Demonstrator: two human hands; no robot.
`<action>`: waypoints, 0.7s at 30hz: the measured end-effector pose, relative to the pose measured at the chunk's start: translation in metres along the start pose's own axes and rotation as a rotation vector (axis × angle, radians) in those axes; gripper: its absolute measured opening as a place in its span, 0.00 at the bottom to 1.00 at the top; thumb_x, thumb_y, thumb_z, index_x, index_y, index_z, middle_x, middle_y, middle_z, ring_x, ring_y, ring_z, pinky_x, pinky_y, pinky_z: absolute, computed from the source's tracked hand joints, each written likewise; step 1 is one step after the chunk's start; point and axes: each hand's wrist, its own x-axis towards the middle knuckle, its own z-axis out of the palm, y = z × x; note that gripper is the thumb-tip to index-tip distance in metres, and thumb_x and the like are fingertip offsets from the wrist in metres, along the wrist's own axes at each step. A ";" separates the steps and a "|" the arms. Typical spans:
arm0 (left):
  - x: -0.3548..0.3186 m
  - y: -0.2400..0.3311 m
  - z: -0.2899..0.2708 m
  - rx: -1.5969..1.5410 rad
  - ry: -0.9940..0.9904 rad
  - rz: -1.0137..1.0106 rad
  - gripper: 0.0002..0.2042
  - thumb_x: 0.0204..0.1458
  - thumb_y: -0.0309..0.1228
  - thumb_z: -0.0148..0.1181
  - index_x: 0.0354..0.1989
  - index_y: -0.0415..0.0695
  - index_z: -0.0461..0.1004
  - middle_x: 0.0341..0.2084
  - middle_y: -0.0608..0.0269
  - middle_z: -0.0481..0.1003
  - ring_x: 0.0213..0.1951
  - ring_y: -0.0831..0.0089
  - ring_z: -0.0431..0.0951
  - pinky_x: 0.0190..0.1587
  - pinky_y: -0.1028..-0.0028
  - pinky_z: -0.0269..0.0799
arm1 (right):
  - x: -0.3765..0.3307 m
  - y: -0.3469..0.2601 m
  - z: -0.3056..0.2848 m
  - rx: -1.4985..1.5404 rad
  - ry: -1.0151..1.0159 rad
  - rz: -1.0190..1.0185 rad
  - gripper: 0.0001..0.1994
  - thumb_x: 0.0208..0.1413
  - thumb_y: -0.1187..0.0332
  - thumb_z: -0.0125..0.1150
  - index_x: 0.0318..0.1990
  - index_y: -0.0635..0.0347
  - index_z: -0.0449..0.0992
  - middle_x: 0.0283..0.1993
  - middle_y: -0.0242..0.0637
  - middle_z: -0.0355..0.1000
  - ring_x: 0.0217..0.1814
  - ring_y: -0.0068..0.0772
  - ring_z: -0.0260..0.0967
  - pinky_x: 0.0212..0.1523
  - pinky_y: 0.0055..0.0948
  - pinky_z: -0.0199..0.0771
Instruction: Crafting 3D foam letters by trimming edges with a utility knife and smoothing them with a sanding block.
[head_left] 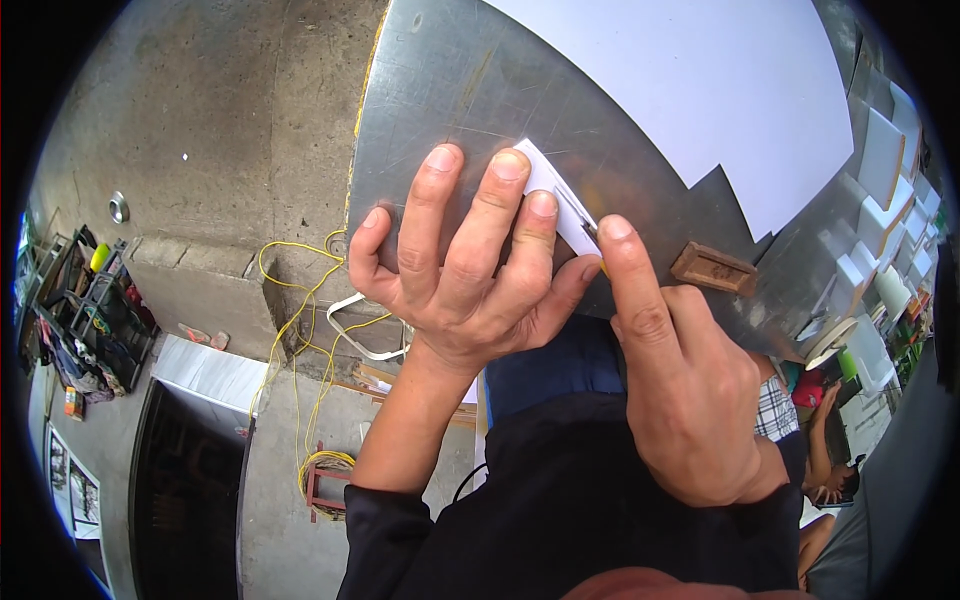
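A small white strip (545, 180) lies slantwise on the grey metal tabletop (450, 70). My left hand (470, 250) is spread over it. Two of its fingertips press the strip down, while the outer fingers rest on the metal. In my right hand (690, 390) is a cutter knife (589, 228), its thin blade along the strip's right edge. The forefinger stretches over the knife, and the other fingers curl in. Most of the knife's handle is hidden by the hand; a bit of yellow shows beside my left thumb.
A large white sheet (740, 100) covers the far right of the tabletop. Right of my right hand lies a small brown wooden block (714, 268). Yellow cord (310, 300) trails over the floor at left. Stacked white boards (885, 200) and another person (822, 460) are at the right.
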 end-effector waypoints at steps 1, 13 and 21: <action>0.000 0.000 0.000 -0.001 0.002 -0.001 0.18 0.62 0.58 0.52 0.46 0.62 0.78 0.57 0.77 0.77 0.61 0.63 0.75 0.66 0.52 0.49 | 0.000 0.000 0.000 0.008 0.010 -0.008 0.37 0.50 0.81 0.69 0.71 0.57 0.68 0.29 0.35 0.65 0.25 0.34 0.68 0.27 0.36 0.72; 0.000 -0.001 0.001 -0.001 0.010 0.005 0.18 0.61 0.59 0.52 0.46 0.62 0.78 0.56 0.77 0.77 0.61 0.63 0.75 0.66 0.52 0.49 | 0.002 0.002 -0.001 0.025 0.002 -0.014 0.38 0.49 0.82 0.68 0.71 0.58 0.68 0.30 0.35 0.65 0.26 0.34 0.69 0.28 0.35 0.74; 0.000 -0.001 0.000 0.001 0.007 0.005 0.18 0.61 0.59 0.53 0.46 0.62 0.78 0.56 0.77 0.77 0.61 0.63 0.75 0.66 0.52 0.48 | 0.003 0.001 -0.001 -0.009 0.004 -0.012 0.36 0.50 0.83 0.67 0.71 0.57 0.69 0.30 0.35 0.65 0.25 0.34 0.68 0.27 0.34 0.73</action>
